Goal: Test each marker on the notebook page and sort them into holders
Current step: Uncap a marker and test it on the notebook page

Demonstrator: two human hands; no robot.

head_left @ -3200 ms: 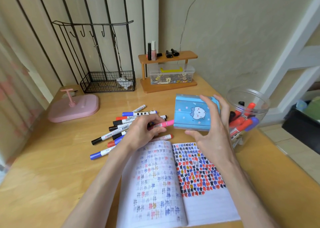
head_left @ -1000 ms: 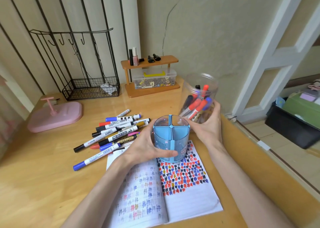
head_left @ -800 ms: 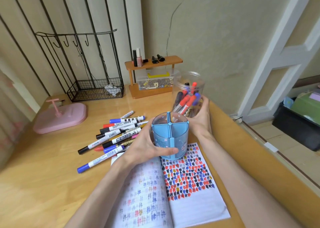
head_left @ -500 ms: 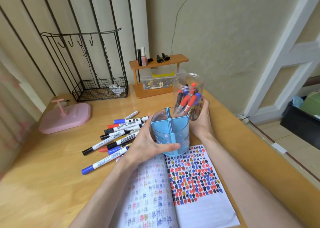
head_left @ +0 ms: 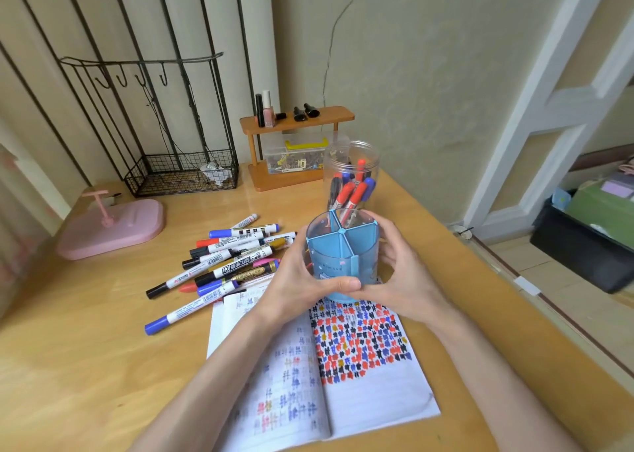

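Note:
A blue round holder [head_left: 338, 252] with divided compartments stands upright at the top edge of the open notebook [head_left: 356, 359]. My left hand [head_left: 296, 281] grips its left side and my right hand [head_left: 403, 280] grips its right side, thumbs meeting at its front. Its compartments look empty. Right behind it stands a clear plastic jar [head_left: 351, 166] holding several red, blue and black markers. A pile of loose markers [head_left: 226, 262] lies on the table to the left of the holder. The notebook pages are covered with coloured test marks.
A pink flat stand [head_left: 109, 230] sits at the far left. A black wire basket rack [head_left: 182, 173] and a small orange wooden shelf [head_left: 295, 122] with bottles and a clear box stand against the back wall. The table's right edge [head_left: 497, 280] drops to the floor.
My right hand let go of the clear jar, which now stands behind the holder, and came round the blue holder's right side. My left hand kept its hold.

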